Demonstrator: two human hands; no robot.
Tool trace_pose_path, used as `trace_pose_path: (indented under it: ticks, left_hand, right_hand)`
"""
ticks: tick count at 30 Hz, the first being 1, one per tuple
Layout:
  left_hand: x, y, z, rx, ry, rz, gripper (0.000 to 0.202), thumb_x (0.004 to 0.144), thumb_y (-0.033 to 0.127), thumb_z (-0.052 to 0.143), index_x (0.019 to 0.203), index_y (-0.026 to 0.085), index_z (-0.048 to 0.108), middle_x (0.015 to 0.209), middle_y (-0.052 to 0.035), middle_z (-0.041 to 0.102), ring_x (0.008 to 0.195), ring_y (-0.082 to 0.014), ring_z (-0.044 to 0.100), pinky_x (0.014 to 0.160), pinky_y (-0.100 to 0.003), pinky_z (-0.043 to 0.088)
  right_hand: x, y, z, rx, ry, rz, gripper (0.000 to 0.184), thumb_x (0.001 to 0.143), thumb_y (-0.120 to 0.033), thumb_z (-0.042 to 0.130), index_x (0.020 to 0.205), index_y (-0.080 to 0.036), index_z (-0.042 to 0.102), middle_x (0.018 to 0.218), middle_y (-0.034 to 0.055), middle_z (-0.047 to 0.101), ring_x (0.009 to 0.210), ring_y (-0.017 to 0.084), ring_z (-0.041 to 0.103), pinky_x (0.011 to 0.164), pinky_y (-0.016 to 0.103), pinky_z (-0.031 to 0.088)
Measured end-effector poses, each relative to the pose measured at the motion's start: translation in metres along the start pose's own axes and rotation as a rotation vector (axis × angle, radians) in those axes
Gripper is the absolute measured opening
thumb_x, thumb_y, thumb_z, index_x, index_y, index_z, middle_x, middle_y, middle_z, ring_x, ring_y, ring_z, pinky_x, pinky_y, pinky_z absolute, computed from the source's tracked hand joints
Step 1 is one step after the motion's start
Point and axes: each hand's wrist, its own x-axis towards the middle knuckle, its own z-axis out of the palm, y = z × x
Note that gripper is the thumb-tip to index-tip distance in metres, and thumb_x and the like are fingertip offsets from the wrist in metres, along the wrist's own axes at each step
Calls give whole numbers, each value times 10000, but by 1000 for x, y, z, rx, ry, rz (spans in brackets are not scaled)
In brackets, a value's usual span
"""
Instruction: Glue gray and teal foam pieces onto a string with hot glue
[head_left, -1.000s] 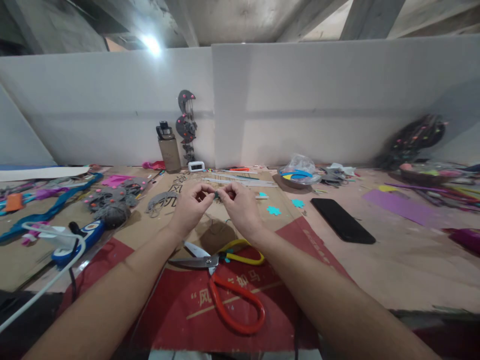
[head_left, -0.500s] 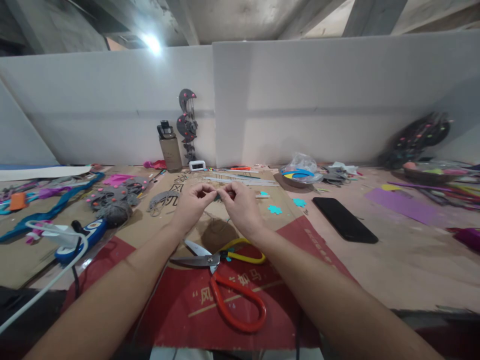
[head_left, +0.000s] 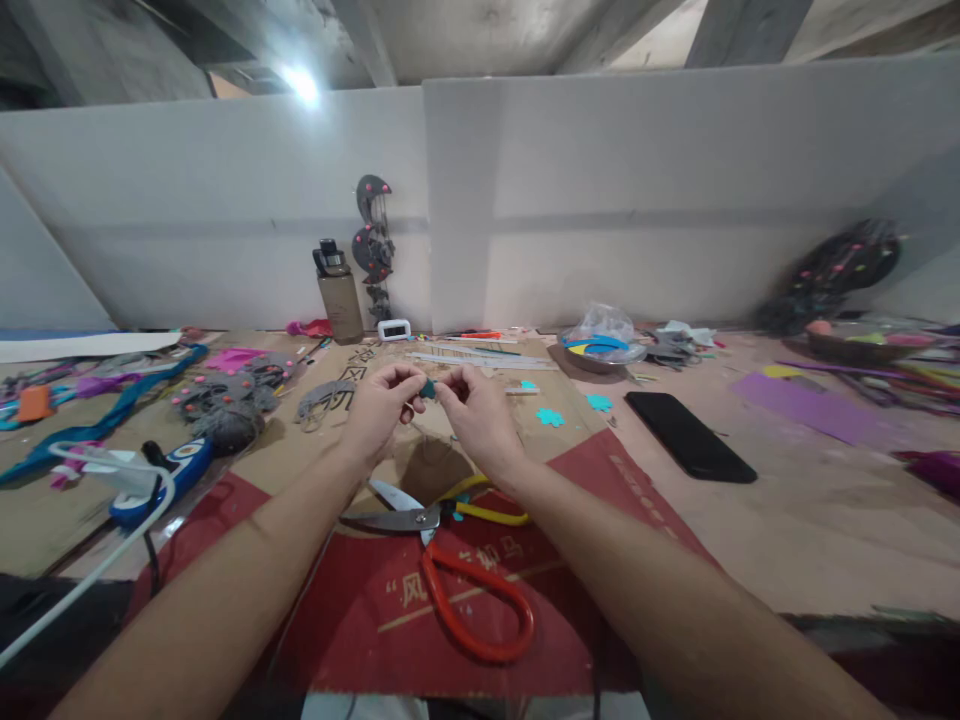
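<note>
My left hand (head_left: 381, 408) and my right hand (head_left: 478, 415) meet above the cardboard-covered table (head_left: 787, 520), fingers pinched together on a small dark teal piece (head_left: 427, 389) held between them. Directly below the hands lie red-handled scissors (head_left: 457, 590) with the blades pointing left, and yellow-handled scissors (head_left: 480, 510) partly under my right wrist. Two cyan flower cut-outs (head_left: 550, 417) lie just right of my right hand.
A black phone (head_left: 688, 450) lies to the right. A brown bottle (head_left: 340, 295) and a grey hanging ornament (head_left: 373, 245) stand against the white back wall. A blue glue gun (head_left: 161, 480) with white cable sits left, among grey felt pieces (head_left: 225, 405). A bowl with plastic (head_left: 600, 350) is behind.
The hands have stayed in place, with the fingers shifting slightly; the teal piece now shows more clearly between the fingertips.
</note>
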Motion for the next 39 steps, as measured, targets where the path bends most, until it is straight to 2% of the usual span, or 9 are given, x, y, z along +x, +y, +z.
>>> trace_pose_path:
  ticks: [7, 14, 27, 36, 39]
  left_hand:
    - [-3, 5, 5, -98, 1, -52, 216, 642, 292, 700, 716, 141, 565, 534, 14, 561, 463, -64, 501, 388, -157, 292]
    - [-4, 8, 7, -183, 4, -97, 241, 591, 266, 729, 708, 144, 556, 552, 26, 546, 489, -65, 517, 392, -154, 289]
    - [-3, 3, 6, -152, -29, -111, 212, 634, 283, 698, 716, 157, 549, 503, 35, 518, 436, -47, 428, 388, -148, 260]
    - [-4, 5, 6, -147, -73, -120, 213, 653, 295, 686, 728, 155, 545, 511, 34, 512, 431, -46, 417, 390, -150, 263]
    - [-5, 6, 7, -132, -90, -122, 222, 665, 313, 683, 730, 152, 545, 502, 28, 516, 431, -51, 422, 395, -156, 270]
  right_hand:
    - [1, 1, 3, 124, 22, 117, 149, 768, -309, 536, 726, -169, 565, 689, -10, 587, 632, 110, 504, 602, 242, 385]
    - [2, 5, 4, 204, 29, 143, 189, 738, -350, 562, 716, -163, 578, 694, 1, 602, 644, 114, 517, 614, 248, 396]
    - [3, 9, 6, 313, 25, 222, 202, 703, -376, 587, 670, -182, 540, 598, -31, 520, 547, 94, 435, 545, 238, 356]
    - [4, 8, 8, 323, 61, 240, 238, 692, -376, 613, 823, -193, 536, 600, -52, 492, 555, 98, 441, 540, 232, 352]
    - [4, 7, 7, 341, 27, 236, 213, 706, -376, 585, 795, -184, 566, 628, -31, 529, 557, 98, 444, 540, 237, 351]
